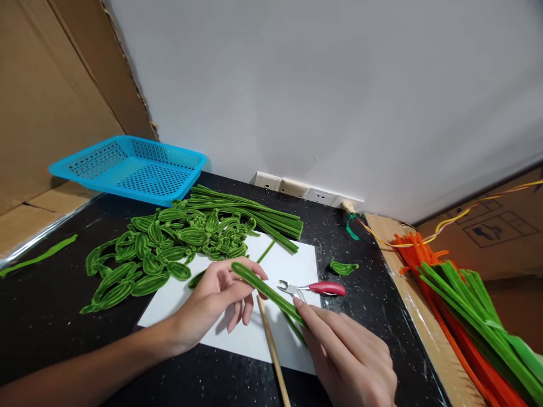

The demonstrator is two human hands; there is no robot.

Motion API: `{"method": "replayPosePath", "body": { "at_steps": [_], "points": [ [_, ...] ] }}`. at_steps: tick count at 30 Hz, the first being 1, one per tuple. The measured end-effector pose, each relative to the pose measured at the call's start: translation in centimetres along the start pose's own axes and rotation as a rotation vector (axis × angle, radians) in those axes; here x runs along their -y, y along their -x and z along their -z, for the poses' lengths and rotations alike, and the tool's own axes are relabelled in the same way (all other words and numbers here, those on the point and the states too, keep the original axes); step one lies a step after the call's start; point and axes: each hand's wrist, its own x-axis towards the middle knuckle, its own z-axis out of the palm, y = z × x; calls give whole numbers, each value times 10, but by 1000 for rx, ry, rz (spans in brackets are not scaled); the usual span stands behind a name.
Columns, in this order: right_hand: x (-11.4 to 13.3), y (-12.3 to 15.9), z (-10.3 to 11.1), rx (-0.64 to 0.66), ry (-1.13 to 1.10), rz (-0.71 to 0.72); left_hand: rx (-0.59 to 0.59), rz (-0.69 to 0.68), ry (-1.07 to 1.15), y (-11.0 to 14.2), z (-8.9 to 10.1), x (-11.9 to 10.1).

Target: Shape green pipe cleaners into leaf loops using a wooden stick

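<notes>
Both hands hold a green pipe cleaner (271, 292) that looks folded double into a narrow loop. My left hand (220, 297) pinches it near its rounded upper end, thumb and forefinger closed on it. Lower down, my right hand (345, 353) grips the strand between thumb and fingers. Beneath them lies a white sheet of paper (237, 342), with a thin wooden stick (271, 345) across it. Red-handled pliers (326, 289) rest just beyond my right hand, jaws toward the left. A pile of green pipe-cleaner leaves (150, 249) spreads beyond my left hand.
A blue perforated basket (127, 169) stands at the back left. Straight green pipe cleaners (254, 212) lie behind the leaves. One single leaf (343, 267) is right of the paper. Orange pipe cleaners (449, 333) and a bright green bundle (479, 316) lie far right, near a yellow cable (449, 221).
</notes>
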Motion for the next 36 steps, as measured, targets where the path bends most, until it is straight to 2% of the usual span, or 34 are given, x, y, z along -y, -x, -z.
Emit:
{"method": "replayPosePath", "body": {
  "at_steps": [7,14,20,25,27,32,36],
  "points": [
    [0,2,-4,20,80,11,-37,12,17,-1,-1,-7],
    [6,-7,-5,0,-14,-12,-95,18,-76,-5,-4,-5],
    [17,-11,-4,11,-324,-292,-109,8,-75,-5,-2,-4],
    [12,-16,1,103,-636,-711,-124,-5,-52,-4,-3,-6],
    [7,-18,4,149,-764,-810,-118,-11,-48,-4,-3,-7],
    [-3,-19,8,302,-1013,-870,-33,14,-42,-1,-1,-6],
    [0,-19,6,332,-982,-836,72,59,-48,2,1,-4]
  ]
}}
